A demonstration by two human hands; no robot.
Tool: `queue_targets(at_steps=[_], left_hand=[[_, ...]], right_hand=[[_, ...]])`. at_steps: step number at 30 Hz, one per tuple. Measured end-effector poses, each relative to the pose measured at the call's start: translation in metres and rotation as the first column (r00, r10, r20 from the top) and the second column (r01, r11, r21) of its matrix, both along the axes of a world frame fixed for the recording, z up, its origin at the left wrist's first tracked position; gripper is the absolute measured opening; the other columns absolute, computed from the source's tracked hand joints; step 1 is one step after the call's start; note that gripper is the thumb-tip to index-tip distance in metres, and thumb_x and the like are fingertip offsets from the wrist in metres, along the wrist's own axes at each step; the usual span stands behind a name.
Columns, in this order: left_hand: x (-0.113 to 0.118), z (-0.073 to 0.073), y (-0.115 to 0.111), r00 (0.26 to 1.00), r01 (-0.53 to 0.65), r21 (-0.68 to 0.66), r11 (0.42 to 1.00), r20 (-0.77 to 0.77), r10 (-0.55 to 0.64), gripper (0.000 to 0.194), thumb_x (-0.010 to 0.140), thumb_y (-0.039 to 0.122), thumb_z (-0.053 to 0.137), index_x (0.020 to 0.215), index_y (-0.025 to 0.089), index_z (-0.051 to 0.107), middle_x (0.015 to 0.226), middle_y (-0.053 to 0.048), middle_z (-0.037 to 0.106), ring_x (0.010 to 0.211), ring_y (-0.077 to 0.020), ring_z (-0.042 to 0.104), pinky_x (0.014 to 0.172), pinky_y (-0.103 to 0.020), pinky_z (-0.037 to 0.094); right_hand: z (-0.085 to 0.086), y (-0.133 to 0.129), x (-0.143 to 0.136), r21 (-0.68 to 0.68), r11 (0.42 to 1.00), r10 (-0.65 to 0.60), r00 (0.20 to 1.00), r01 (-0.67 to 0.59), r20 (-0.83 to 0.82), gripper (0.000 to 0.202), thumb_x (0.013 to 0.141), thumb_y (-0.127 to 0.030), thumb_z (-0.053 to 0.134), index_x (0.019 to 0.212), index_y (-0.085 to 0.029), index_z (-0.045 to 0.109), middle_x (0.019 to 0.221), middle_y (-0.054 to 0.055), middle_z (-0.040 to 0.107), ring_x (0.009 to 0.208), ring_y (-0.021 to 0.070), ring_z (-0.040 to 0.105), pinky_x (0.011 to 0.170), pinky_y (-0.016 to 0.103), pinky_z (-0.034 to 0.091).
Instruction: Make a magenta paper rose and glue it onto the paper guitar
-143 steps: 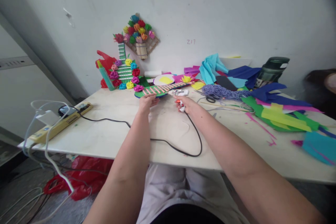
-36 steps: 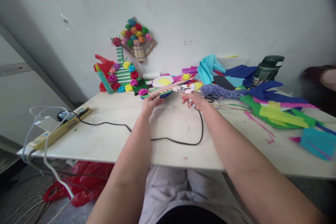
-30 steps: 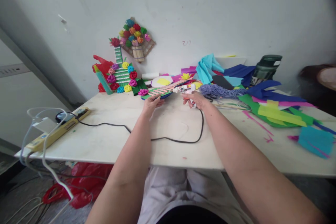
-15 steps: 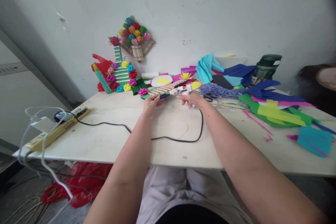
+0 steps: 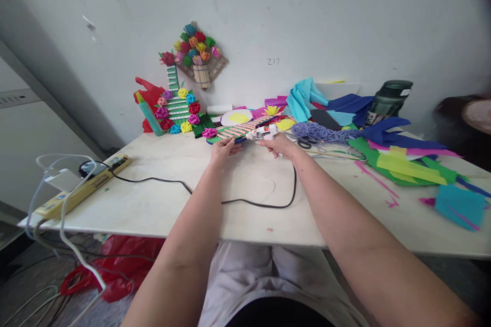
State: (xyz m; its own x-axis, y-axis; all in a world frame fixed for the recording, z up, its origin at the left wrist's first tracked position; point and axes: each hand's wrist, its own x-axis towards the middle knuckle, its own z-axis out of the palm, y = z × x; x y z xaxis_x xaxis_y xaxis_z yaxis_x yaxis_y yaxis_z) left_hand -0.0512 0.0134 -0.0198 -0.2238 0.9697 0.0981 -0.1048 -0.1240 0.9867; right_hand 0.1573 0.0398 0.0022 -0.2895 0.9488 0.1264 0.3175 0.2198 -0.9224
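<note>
My left hand [image 5: 225,150] is closed on the near edge of a guitar-shaped craft [image 5: 242,129], green with pink strips and a blue rim. A magenta paper flower [image 5: 209,133] sits at the craft's left end, and a yellow paper flower [image 5: 271,111] shows by its far right end. In my right hand [image 5: 283,145] is a white hot glue gun [image 5: 270,131], fingers wrapped round its handle. Its nozzle points left, close to the craft's near edge; whether the tip touches is too small to tell. A black cord [image 5: 264,206] loops below on the table.
A yellow power strip [image 5: 86,186] with plugs lies at the left. Behind stand a flowered green craft [image 5: 178,107] and a glue bottle [image 5: 150,116]. Purple yarn [image 5: 324,133], scissors [image 5: 304,144], coloured paper [image 5: 406,166] and a dark green bottle [image 5: 389,101] lie or stand at the right.
The glue gun and my right hand have shifted slightly to the left along the craft. My left hand keeps its hold with barely any movement.
</note>
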Motion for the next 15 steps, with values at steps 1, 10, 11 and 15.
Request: queue_targets(at_steps=[1,10,11,15], left_hand=[[0.0,0.0,0.0,1.0,0.001,0.001,1.0,-0.001,-0.001,0.035,0.076,0.032,0.071,0.102,0.009,0.068,0.07,-0.007,0.072,0.066,-0.02,0.07,0.069,-0.031,0.056],[-0.002,-0.002,0.002,1.0,-0.005,0.001,1.0,-0.015,0.005,0.039,0.077,0.034,0.07,0.107,0.009,0.066,0.072,-0.007,0.072,0.068,-0.0194,0.071,0.071,-0.031,0.057],[-0.002,-0.001,0.002,1.0,-0.006,-0.001,1.0,-0.014,0.006,0.039,0.077,0.034,0.07,0.107,0.009,0.066,0.072,-0.007,0.072,0.068,-0.0194,0.071,0.071,-0.032,0.057],[-0.001,0.0,0.002,1.0,-0.014,-0.007,1.0,-0.008,0.014,0.037,0.078,0.031,0.07,0.107,0.009,0.066,0.071,-0.007,0.072,0.066,-0.0185,0.07,0.07,-0.03,0.057]], right_hand=[[0.0,0.0,0.0,0.0,1.0,0.001,1.0,-0.001,0.007,0.032,0.07,-0.033,0.075,0.055,-0.017,0.051,0.04,-0.005,0.046,0.029,0.0058,0.038,0.031,0.02,0.033],[-0.005,0.008,0.004,0.032,0.999,-0.014,0.998,0.012,0.065,0.034,0.071,-0.036,0.072,0.059,-0.018,0.047,0.04,-0.007,0.043,0.03,0.0061,0.04,0.034,0.02,0.036],[-0.006,0.01,0.004,0.037,0.999,-0.013,0.998,0.011,0.057,0.033,0.071,-0.034,0.072,0.059,-0.018,0.047,0.04,-0.007,0.043,0.03,0.0062,0.04,0.033,0.02,0.036],[-0.007,0.011,0.005,0.05,0.999,-0.008,1.0,0.007,0.01,0.03,0.072,-0.031,0.072,0.06,-0.018,0.047,0.041,-0.008,0.042,0.03,0.0062,0.038,0.032,0.021,0.036]])
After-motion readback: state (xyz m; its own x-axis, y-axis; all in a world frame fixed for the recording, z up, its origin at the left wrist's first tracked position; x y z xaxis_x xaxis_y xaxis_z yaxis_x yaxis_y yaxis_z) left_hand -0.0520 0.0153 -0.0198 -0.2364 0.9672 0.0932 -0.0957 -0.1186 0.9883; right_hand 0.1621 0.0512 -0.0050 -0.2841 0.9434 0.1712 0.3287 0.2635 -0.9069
